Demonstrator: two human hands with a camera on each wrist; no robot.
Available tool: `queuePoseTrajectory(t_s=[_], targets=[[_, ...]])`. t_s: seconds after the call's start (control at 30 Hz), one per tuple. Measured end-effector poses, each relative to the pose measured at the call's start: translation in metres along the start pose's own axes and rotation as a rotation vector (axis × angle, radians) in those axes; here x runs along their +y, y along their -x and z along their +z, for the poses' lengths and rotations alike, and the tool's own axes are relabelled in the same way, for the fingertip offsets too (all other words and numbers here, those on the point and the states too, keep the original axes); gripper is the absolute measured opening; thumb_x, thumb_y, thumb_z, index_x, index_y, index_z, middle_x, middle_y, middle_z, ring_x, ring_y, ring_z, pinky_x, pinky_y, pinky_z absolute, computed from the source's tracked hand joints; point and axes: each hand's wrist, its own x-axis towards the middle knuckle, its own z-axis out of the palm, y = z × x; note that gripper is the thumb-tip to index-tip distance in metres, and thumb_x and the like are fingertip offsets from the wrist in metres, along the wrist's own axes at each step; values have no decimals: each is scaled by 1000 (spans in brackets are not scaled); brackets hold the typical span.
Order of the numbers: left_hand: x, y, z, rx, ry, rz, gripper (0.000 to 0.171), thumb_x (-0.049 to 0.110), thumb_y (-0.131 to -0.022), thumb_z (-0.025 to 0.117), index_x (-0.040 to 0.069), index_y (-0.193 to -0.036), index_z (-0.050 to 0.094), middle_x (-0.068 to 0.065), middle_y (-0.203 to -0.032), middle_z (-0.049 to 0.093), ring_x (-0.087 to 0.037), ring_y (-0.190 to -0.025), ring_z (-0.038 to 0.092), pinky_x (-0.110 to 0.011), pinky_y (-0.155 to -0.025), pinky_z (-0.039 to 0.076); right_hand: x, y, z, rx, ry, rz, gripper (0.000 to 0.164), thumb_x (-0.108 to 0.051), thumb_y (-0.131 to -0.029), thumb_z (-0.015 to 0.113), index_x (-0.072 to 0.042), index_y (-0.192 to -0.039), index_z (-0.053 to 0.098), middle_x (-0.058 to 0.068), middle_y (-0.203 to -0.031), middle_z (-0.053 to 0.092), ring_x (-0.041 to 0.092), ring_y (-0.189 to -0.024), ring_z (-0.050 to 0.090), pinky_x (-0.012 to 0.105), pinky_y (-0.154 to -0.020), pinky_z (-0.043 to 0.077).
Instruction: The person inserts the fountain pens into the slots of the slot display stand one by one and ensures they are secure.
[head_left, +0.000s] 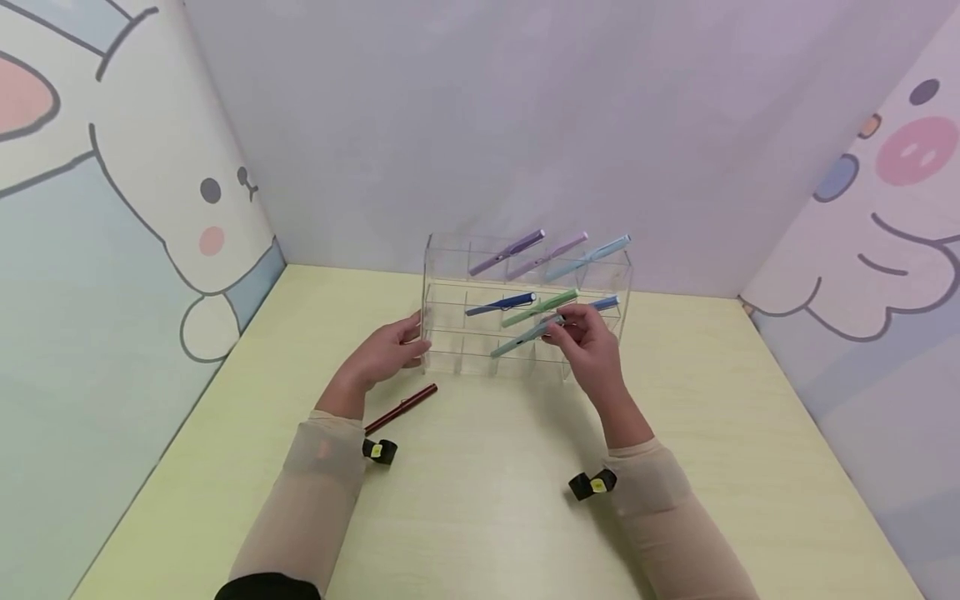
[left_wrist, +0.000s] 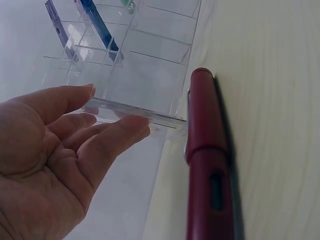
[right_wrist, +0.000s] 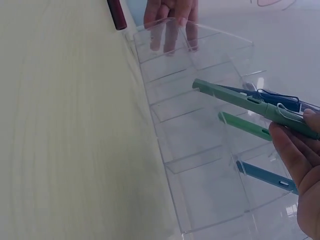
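Note:
A clear acrylic pen rack [head_left: 442,337] with tiers of compartments stands on the table. My left hand [head_left: 384,354] holds its left side panel, thumb and fingers on either face of the edge in the left wrist view. Between thumb and fingers my right hand [head_left: 588,342] pinches a pale grey-green pen [right_wrist: 240,102] by its cap end. That pen slants over the lowest tier, its other end pointing left. Behind it, in the middle tier, lie a dark blue pen [head_left: 501,304], a green pen [head_left: 542,308] and a blue pen [head_left: 606,303], the last partly hidden by the right hand.
On the top tier rest a purple pen [head_left: 507,252], a lilac pen [head_left: 549,255] and a light blue pen [head_left: 590,257]. A dark red pen [head_left: 401,408] lies on the pale yellow table [head_left: 465,500], beside the left wrist. Fabric walls [head_left: 465,125] enclose the back and sides.

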Motion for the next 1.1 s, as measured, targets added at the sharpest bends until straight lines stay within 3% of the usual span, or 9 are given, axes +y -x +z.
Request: queuePoseTrajectory(t_s=[0.23, 0.5, 0.67, 0.9, 1.1], targets=[[2, 3, -2, -1, 7, -1, 70, 25, -101, 57, 22, -159, 16, -13, -159, 31, -29, -135, 48, -38, -100, 51, -16, 6, 9, -78, 46, 42, 25, -5, -95, 63, 6, -116, 57, 24, -112, 67, 32, -97, 71, 34, -82, 59], [3, 6, -3, 6, 6, -24, 72, 26, -99, 60, 23, -158, 19, -13, -158, 34, -28, -133, 51, -36, -98, 52, -2, 5, 19, -139, 53, 117, 24, -7, -96, 63, 7, -115, 59, 24, -111, 66, 41, -101, 69, 31, -82, 59], [2, 5, -3, -3, 8, -20, 72, 26, -100, 59, 24, -158, 18, -13, -158, 33, -28, -133, 50, -37, -98, 52, 17, 3, 22, -146, 85, 150, 24, -12, -96, 64, 1, -116, 63, 20, -110, 68, 33, -98, 71, 28, -81, 60], [5, 3, -2, -8, 0, -34, 70, 23, -102, 56, 25, -159, 15, -13, -158, 33, -29, -133, 50, -39, -100, 50, 20, 5, 26, -138, 110, 113, 25, -23, -94, 67, -7, -112, 66, 14, -106, 70, 25, -92, 73, 26, -79, 60], [19, 9, 0, -18, -11, -46, 69, 17, -102, 53, 16, -159, 14, -17, -158, 32, -31, -134, 49, -40, -100, 50, 20, 6, 25, -137, 151, 72, 23, -28, -95, 66, -12, -110, 66, 9, -102, 71, 16, -88, 73, 38, -80, 60]])
